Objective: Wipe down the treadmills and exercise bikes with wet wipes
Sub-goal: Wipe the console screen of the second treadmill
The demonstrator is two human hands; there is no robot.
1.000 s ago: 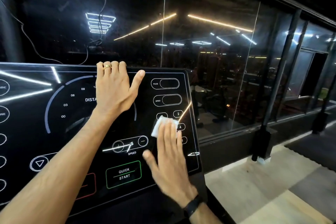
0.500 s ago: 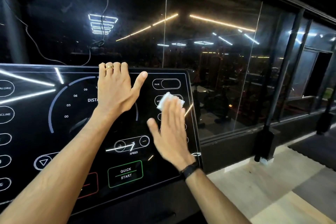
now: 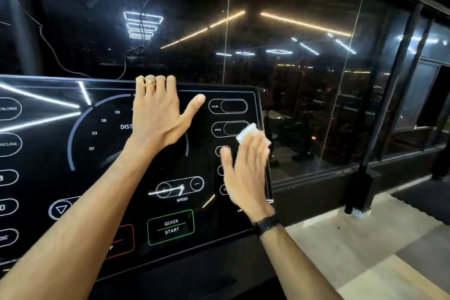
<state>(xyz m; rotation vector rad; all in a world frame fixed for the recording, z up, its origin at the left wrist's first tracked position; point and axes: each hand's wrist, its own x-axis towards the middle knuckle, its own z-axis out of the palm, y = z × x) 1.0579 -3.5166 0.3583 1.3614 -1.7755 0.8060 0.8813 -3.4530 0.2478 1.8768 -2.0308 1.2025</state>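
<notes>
1. I see the treadmill console (image 3: 104, 168), a flat glossy black panel with white outlined ovals.
2. The wet wipe (image 3: 248, 132), a small white crumpled pad, lies on the console near its right edge, beside the SPEED oval.
3. My right hand (image 3: 246, 173) presses it with straight fingers (image 3: 258, 151); the wipe sticks out beyond the fingertips.
4. My left hand (image 3: 158, 114) lies flat on the console, its fingers bent over the top edge.

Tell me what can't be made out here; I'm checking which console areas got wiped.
- Head view: the number buttons on the console lie behind the right hand.
- The wet wipe shows only past the fingertips; its size is hidden.
- The left hand covers the rest of the DIST label and dial.
- The left frame edge cuts the CALORIE and INCLINE ovals.
- Wetness or streaks: glare masks them.
</notes>
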